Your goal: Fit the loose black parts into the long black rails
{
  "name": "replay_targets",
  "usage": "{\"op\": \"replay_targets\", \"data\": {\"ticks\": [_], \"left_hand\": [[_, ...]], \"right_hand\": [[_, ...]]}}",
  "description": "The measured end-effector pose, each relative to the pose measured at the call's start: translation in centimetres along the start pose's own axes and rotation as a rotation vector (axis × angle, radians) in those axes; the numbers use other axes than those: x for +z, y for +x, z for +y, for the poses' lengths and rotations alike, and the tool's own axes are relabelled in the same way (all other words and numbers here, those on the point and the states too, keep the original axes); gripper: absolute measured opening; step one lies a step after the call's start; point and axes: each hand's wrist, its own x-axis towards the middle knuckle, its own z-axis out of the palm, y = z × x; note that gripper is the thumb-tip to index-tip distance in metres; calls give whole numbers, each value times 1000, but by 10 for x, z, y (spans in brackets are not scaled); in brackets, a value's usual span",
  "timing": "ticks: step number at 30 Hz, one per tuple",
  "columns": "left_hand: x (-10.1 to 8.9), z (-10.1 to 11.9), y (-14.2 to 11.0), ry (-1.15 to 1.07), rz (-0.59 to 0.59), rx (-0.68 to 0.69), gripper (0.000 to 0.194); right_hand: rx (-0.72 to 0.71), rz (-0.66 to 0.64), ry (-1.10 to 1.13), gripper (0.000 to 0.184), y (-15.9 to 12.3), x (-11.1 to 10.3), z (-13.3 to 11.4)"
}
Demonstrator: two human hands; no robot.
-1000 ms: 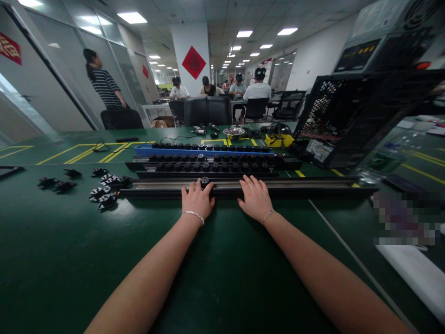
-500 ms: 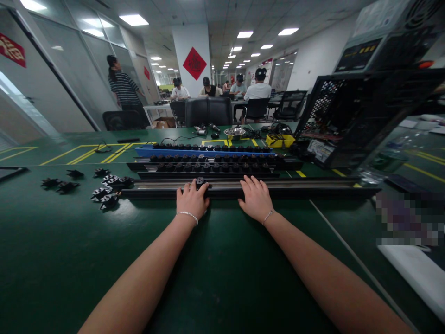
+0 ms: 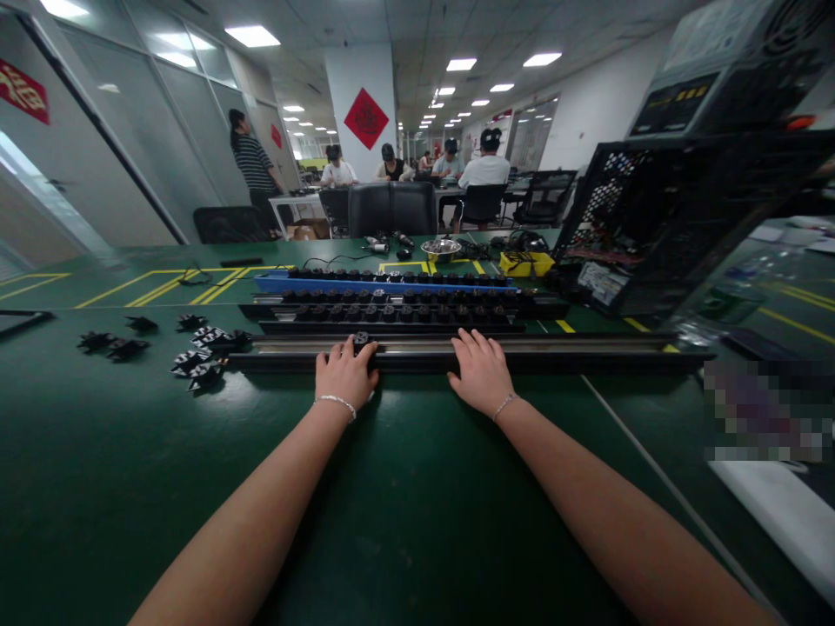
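A long black rail (image 3: 574,342) with a pale metallic channel lies across the green table in front of me. My left hand (image 3: 344,376) grips a small black socket-like module (image 3: 360,340) that sits in the channel, thumb on its right side and fingers on its left. My right hand (image 3: 481,369) rests on the rail farther right, palm down, its fingers stretched out and holding nothing. Beside the rail's left end lies a loose group of black star-shaped pieces (image 3: 207,372), some with shiny faces.
Behind the rail stand shorter rails, one of them blue (image 3: 313,284), carrying rows of black modules. A metal bowl (image 3: 440,249) and a yellow bin (image 3: 528,263) are farther back. An open computer case (image 3: 626,226) stands at right. Several people sit or stand beyond the table.
My left hand has slid a little to the left along the rail, and the module has moved with it. My right hand stays put. In the background, a person in stripes has shifted right.
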Motion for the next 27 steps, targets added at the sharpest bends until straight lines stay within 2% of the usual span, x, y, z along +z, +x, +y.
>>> {"op": "replay_targets", "data": {"ticks": [27], "left_hand": [[6, -31, 0, 32, 5, -39, 49]], "right_hand": [[-2, 8, -1, 57, 0, 0, 0]]}}
